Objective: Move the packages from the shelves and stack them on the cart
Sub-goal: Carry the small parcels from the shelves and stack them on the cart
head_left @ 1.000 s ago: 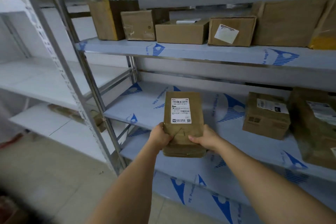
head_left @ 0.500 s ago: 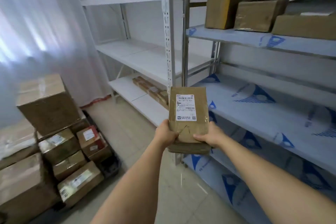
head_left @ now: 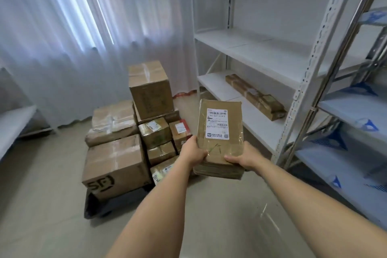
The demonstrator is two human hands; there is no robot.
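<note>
A white-curtained storeroom with a grey floor holds the cart (head_left: 94,207), already stacked with about ten taped boxes, the tallest box (head_left: 150,88) topping the pile. The left hand (head_left: 193,150) and right hand (head_left: 244,158) both grip the near end of a flat labelled package (head_left: 221,132), carried in the air just right of the cart. One long package (head_left: 255,96) is left on the white shelf (head_left: 272,56) (further right of the cart), so I judge the job well advanced but unfinished.

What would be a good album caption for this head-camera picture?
Both hands, left hand and right hand, carry a labelled brown package toward the cart stacked with boxes.
</note>
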